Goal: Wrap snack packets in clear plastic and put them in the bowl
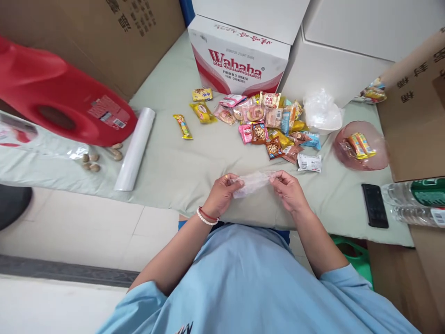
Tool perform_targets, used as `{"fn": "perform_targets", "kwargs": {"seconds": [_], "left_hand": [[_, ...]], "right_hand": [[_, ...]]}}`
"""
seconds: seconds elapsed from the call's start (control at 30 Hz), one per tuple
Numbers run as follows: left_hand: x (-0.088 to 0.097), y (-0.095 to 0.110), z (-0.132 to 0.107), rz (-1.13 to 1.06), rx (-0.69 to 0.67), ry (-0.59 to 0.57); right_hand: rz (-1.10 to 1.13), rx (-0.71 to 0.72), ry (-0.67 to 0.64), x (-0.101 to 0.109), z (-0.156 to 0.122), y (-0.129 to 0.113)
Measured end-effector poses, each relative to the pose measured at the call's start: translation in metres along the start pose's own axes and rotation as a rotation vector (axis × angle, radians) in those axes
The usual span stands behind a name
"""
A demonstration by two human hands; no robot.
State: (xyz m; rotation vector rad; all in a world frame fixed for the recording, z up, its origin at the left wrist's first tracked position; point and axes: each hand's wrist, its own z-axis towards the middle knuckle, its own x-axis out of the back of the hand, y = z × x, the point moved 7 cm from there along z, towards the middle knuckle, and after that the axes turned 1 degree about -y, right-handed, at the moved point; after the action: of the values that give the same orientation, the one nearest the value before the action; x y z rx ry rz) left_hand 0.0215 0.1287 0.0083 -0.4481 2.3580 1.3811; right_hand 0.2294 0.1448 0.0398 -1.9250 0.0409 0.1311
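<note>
Glossy snack packets (255, 112) lie heaped before a boxy carton (239, 55), beyond your left hand (221, 194) and right hand (288, 190), both pinching thin translucent film (253, 184).

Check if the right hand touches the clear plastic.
Touching. The head view shows the right hand pinching one end of the clear plastic.

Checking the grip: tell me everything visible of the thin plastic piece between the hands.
The plastic piece is thin, filmy and see-through, with a whitish haze and crinkled folds. It may be a bag, but no opening shows clearly. It spans sideways between the left hand and the right hand, each pinching one end between thumb and fingers, near the front edge of the pale green cloth. Contact with the cloth is unclear.
</note>
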Motion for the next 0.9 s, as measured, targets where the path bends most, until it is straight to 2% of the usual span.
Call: {"fn": "perform_targets", "kwargs": {"seconds": [0.1, 0.17, 0.23, 0.3, 0.37, 0.43, 0.5, 0.57, 0.63, 0.7, 0.8, 0.9], "left_hand": [[0.014, 0.003, -0.001, 0.047, -0.058, 0.071], [0.018, 0.009, -0.005, 0.130, -0.134, 0.094], [0.020, 0.022, -0.015, 0.282, -0.287, 0.155], [0.019, 0.038, -0.030, 0.499, -0.494, 0.220], [0.010, 0.045, -0.045, 0.726, -0.667, 0.212], [0.000, 0.040, -0.053, 0.881, -0.736, 0.108], [-0.007, 0.028, -0.055, 0.946, -0.722, 0.003], [-0.006, 0.016, -0.052, 0.922, -0.648, -0.012], [0.004, 0.004, -0.045, 0.823, -0.506, 0.076], [0.016, -0.005, -0.038, 0.708, -0.347, 0.183], [0.029, -0.008, -0.029, 0.515, -0.237, 0.235], [0.046, -0.001, -0.026, 0.292, -0.241, 0.275]], "right_hand": [[0.067, -0.067, -0.050, 0.005, -0.002, 0.000], [0.040, -0.055, -0.037, 0.008, -0.001, 0.000], [-0.023, -0.009, 0.037, 0.013, 0.001, 0.000], [-0.051, -0.018, 0.092, 0.013, 0.002, 0.003], [-0.020, -0.144, 0.015, 0.002, 0.002, 0.015], [0.014, -0.259, -0.129, -0.019, -0.002, 0.027], [0.027, -0.234, -0.188, -0.036, -0.003, 0.031], [0.028, -0.115, -0.171, -0.047, -0.002, 0.027], [0.023, -0.042, -0.193, -0.056, -0.002, 0.024], [0.007, -0.035, -0.264, -0.062, -0.004, 0.024], [-0.014, -0.060, -0.286, -0.049, -0.006, 0.024], [-0.030, -0.092, -0.209, -0.014, -0.005, 0.026]]}}
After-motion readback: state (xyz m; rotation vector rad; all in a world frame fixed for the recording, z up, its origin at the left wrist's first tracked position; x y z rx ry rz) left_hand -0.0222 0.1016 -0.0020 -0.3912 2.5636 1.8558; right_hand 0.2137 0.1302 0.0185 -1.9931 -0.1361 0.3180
